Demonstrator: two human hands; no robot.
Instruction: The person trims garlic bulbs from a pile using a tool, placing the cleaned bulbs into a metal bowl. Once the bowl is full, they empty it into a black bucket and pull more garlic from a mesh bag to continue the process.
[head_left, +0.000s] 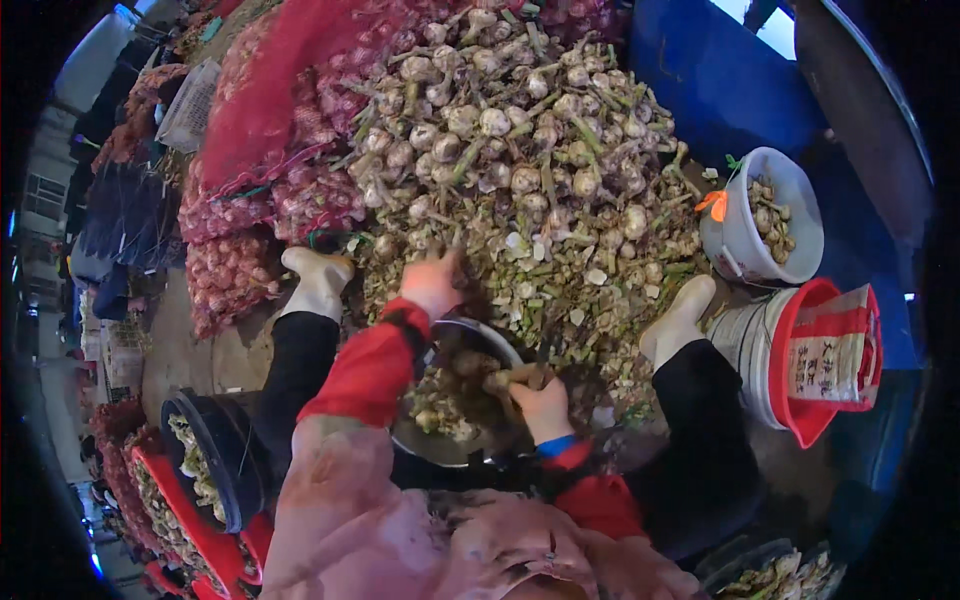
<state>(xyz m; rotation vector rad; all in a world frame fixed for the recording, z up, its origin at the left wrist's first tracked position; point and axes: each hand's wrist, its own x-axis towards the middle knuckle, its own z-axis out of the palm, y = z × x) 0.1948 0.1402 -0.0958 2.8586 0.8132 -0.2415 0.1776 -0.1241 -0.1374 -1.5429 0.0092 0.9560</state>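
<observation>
A large heap of garlic bulbs with stems (520,130) rises in front of me, with loose peelings and cut stems at its near side. My left hand (432,285) reaches to the heap's near edge; its fingers are blurred among the bulbs. Between my legs stands a round pan with a shiny rim (505,345), partly filled with trimmed garlic (440,410). At the pan's right side my right hand (543,408) is closed around something brownish, too unclear to name. My left forearm crosses over the pan's left rim.
Red mesh sacks of garlic (230,280) are stacked at the left. A white bucket (765,210) holding garlic and a red basin on stacked buckets (815,300) stand at the right. A dark bucket (225,460) sits at my left. My boots (318,282) flank the heap's near edge.
</observation>
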